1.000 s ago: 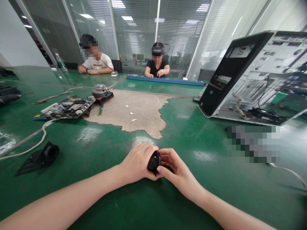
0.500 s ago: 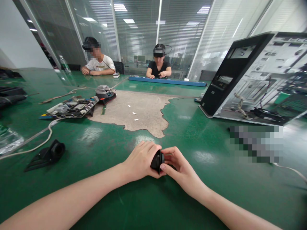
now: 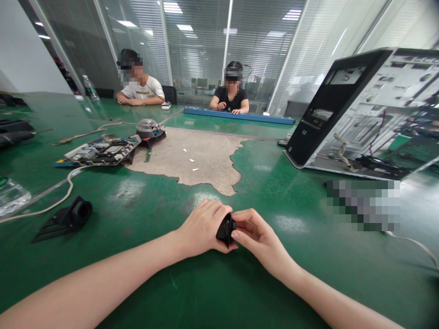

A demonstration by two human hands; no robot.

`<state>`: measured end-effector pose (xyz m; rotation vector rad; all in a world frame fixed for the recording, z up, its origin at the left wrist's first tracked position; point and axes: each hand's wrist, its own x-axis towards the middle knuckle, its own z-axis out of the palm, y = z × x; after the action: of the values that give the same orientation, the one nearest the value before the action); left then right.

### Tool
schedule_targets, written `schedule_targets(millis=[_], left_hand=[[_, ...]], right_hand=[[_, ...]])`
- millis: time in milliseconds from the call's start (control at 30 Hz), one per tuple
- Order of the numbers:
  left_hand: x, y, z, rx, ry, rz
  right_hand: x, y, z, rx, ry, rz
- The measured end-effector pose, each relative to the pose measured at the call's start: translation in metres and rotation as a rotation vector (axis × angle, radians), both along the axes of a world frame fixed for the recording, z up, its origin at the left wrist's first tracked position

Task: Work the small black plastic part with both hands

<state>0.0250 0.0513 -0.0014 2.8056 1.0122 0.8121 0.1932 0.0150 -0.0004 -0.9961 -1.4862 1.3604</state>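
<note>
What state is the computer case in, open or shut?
Open: the computer case has an uncovered side, with pale cables visible inside.

Open computer case (image 3: pixel 360 123) right on green table (image 3: pixel 260 196), circuit board (image 3: pixel 103 151) left, blue bar (image 3: pixel 240 116) far side, white-shirted person (image 3: pixel 146 92) beyond.

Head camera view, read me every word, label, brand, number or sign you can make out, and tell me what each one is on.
"hp": the small logo on the front of the computer tower.
Light mark near the tower's lower front corner: too small to read.
Print on the white T-shirt: too blurred to read.
Lettering on the glass partition: too blurred to read.
Held black part: no readable text.
</note>
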Motion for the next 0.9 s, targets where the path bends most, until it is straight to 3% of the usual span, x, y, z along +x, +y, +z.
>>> schedule_targets(millis=[133,333,700,900], left_hand=[[-0.0003,0.0004,0.0005,-0.002,0.005,0.005],[-0.001,0.0003,0.0005,-0.007,0.037,0.009],[0.0,-0.0003,0.0018,-0.026,0.021,0.012],[-0.0015,-0.0009,0.0028,-0.043,0.042,0.005]], right_hand=[[-0.0003,0.0001,0.003,-0.052,-0.037,0.035],[0.0021,-0.002,-0.0011,0.072,-0.002,0.074],[-0.0002,-0.0005,0.0014,-0.051,-0.007,0.084],[0.0028,-0.0002,-0.0005,0.032,0.028,0.131]])
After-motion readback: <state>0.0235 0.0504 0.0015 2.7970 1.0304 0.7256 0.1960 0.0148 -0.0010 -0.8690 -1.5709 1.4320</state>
